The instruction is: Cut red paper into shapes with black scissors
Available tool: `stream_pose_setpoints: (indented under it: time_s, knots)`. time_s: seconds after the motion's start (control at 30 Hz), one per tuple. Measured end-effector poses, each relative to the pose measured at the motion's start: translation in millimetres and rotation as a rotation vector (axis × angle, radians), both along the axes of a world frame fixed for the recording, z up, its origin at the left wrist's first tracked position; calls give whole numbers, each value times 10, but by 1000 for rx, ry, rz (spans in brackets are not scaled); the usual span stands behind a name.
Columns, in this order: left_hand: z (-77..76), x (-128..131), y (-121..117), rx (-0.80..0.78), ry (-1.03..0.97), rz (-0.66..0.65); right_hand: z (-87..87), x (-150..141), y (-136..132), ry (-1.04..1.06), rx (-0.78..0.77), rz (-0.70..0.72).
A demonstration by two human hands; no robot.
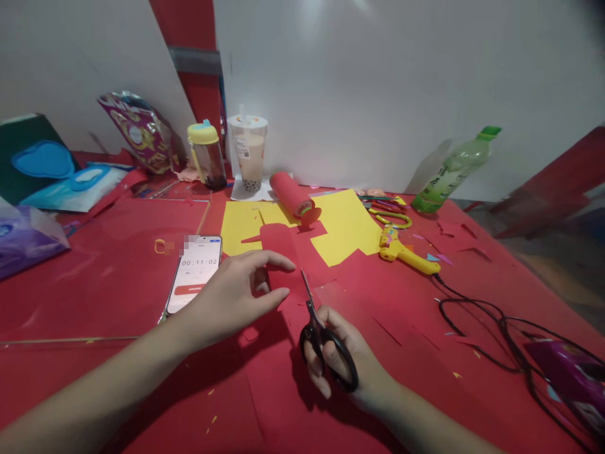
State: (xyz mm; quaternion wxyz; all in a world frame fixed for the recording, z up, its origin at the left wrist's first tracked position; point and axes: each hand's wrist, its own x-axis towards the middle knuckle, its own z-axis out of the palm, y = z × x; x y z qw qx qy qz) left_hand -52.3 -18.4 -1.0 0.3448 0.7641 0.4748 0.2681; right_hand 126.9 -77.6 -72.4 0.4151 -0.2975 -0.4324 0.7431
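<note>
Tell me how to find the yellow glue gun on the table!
Start at the red table and find the yellow paper in the middle. Just right of it, below the green bottle, lies the glue gun. It is the only chunky yellow tool with a black cord trailing from its end.

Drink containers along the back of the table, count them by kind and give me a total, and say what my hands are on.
Small bottle with yellow lid: 1
Bubble tea cup: 1
Green plastic bottle: 1
Total: 3
The left hand presses on the red paper; the right hand holds the black scissors.
</note>
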Motion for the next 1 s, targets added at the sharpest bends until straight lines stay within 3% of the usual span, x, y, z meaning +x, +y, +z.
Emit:
stream_pose_setpoints:
  time_s: [0.37, 0.73, 1.0]
  knots:
    - [21, 7, 1, -16, 1, -12, 6, 7, 3, 24, 27, -7]
    - [-1, 32, -13, -35, 21, -105, -41, 23, 13, 122, 72, 52]
    - [-37, 48, -36, -81, 35, -88, -20, 10, 7, 122, 65, 27]
